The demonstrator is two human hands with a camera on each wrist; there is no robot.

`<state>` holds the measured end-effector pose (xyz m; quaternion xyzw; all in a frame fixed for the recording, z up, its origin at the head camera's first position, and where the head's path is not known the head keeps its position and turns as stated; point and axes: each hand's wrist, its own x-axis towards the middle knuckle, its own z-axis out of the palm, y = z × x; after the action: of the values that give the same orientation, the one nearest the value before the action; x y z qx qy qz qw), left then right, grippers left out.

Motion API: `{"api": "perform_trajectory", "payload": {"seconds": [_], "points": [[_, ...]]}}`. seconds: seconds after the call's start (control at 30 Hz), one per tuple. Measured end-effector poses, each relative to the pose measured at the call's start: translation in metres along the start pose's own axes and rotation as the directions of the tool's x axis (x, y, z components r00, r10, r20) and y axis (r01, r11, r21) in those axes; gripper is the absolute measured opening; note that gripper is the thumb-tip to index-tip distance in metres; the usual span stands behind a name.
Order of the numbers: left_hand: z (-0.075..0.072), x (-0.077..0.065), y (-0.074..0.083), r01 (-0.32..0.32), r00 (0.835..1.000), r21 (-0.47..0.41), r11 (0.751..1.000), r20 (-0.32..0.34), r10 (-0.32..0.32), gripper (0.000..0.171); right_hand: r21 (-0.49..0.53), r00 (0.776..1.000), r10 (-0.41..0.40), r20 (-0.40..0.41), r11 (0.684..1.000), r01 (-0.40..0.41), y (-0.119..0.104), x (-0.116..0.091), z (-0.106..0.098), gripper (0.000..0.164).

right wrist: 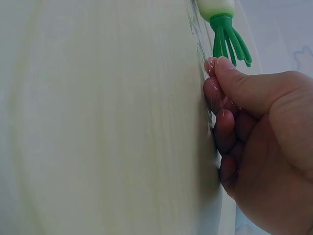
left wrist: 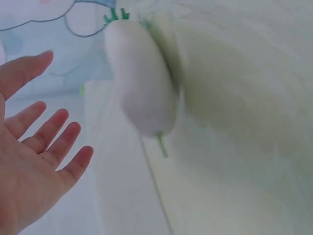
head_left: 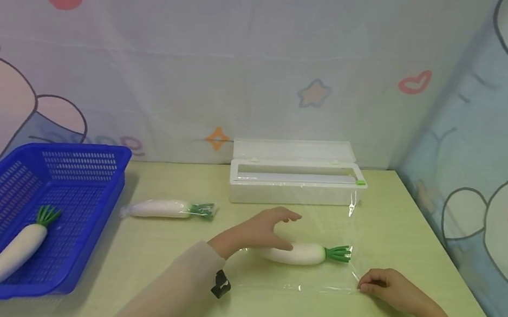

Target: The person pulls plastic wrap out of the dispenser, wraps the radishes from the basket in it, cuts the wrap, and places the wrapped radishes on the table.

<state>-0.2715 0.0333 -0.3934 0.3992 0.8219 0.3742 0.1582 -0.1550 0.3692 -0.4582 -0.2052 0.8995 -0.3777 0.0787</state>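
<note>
A white radish (head_left: 301, 254) with green stem ends lies on a sheet of clear plastic wrap (head_left: 286, 285) that stretches from the dispenser box. Above its left end, my left hand (head_left: 265, 230) hovers with fingers spread. In the left wrist view this hand (left wrist: 36, 152) is apart from the radish (left wrist: 142, 81) and holds nothing. To the right of the stems, my right hand (head_left: 394, 290) pinches the near right corner of the wrap. Thumb and forefinger meet on the film in the right wrist view, just below the green stems (right wrist: 229, 41).
A white wrap dispenser box (head_left: 298, 190), lid raised, stands against the back wall. Left of it lies a radish wrapped in film (head_left: 162, 209). At the far left, a blue plastic basket (head_left: 102, 201) holds another radish (head_left: 18, 252).
</note>
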Motion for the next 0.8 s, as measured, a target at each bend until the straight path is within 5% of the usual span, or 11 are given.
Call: {"api": "perform_trajectory", "payload": {"seconds": [0.13, 0.27, 0.6, 0.8], "points": [[-0.011, -0.022, 0.004, -0.073, 0.993, -0.031, 0.997, -0.093, 0.070, 0.056, 0.002, 1.000, -0.005, 0.000, 1.000, 0.005, 0.000, -0.001, -0.001, 0.009], [-0.015, -0.047, 0.002, -0.082, 0.991, -0.031, 0.996, -0.107, 0.079, 0.048, -0.006, 1.000, -0.011, -0.001, 1.000, 0.011, -0.001, -0.001, -0.002, 0.009], [0.005, -0.088, -0.020, 0.107, 0.994, 0.034, 0.994, 0.002, -0.107, 0.037, -0.006, 1.000, 0.007, 0.002, 1.000, -0.007, -0.002, -0.002, -0.002, 0.009], [0.012, -0.095, -0.029, 0.114, 0.993, 0.100, 0.988, -0.016, -0.113, 0.025, 0.000, 1.000, 0.001, 0.005, 1.000, -0.001, -0.002, 0.000, 0.000, 0.009]]}}
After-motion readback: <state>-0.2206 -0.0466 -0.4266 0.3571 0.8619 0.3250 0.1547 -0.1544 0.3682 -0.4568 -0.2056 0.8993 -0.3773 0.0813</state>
